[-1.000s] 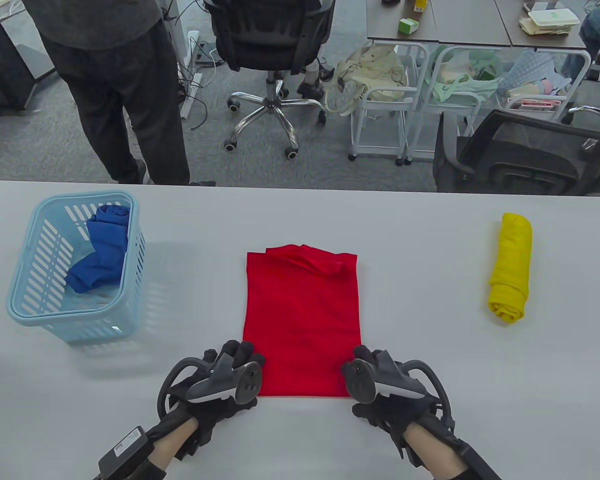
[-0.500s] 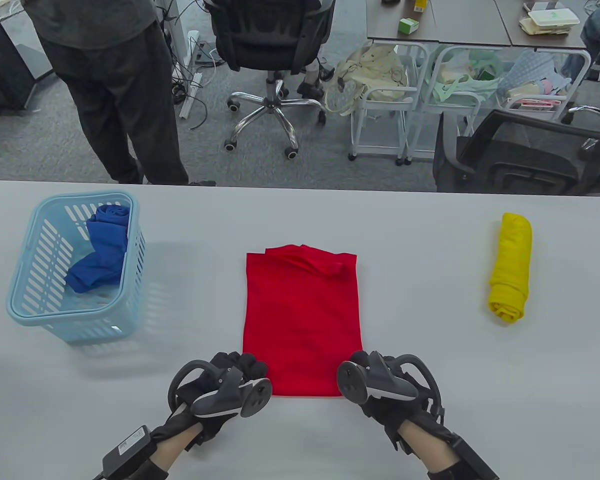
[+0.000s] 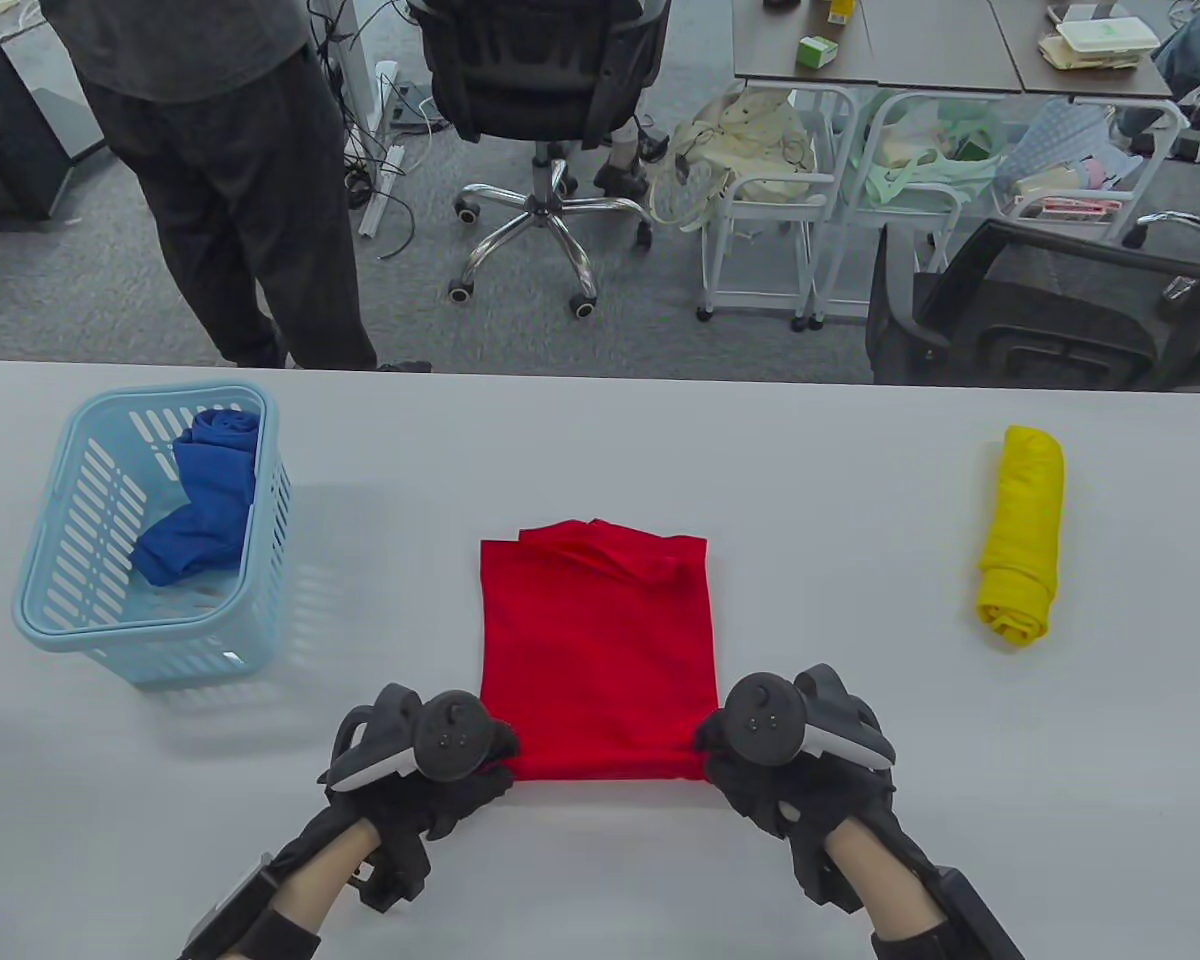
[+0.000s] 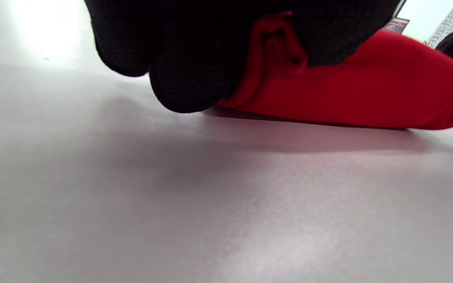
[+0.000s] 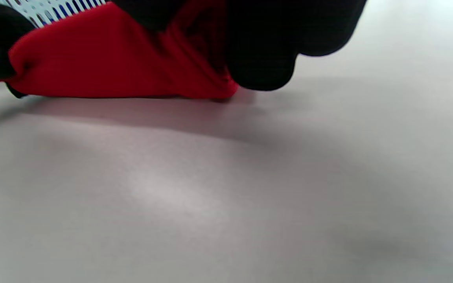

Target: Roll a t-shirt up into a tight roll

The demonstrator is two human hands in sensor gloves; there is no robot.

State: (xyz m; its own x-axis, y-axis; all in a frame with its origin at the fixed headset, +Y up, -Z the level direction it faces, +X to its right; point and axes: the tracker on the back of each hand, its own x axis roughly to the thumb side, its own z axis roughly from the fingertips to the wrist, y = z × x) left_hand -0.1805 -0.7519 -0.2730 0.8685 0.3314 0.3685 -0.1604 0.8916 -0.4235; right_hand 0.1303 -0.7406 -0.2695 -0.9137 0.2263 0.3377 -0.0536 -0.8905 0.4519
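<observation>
Now the left hand [image 3: 422, 760] and right hand [image 3: 782, 755] each pinch a near corner of the red t-shirt [image 3: 596, 650], lifting its hem.

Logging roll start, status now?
Left hand and right hand each grip a near corner of the red t-shirt. Hem lifted, roll barely begun. Nothing in the way.

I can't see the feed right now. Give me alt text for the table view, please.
Two gloved hands grip the near corners of a folded red t-shirt lying on a grey table, the left hand at its left corner and the right hand at its right. A blue basket holding a blue garment stands far left; a rolled yellow shirt lies far right.
</observation>
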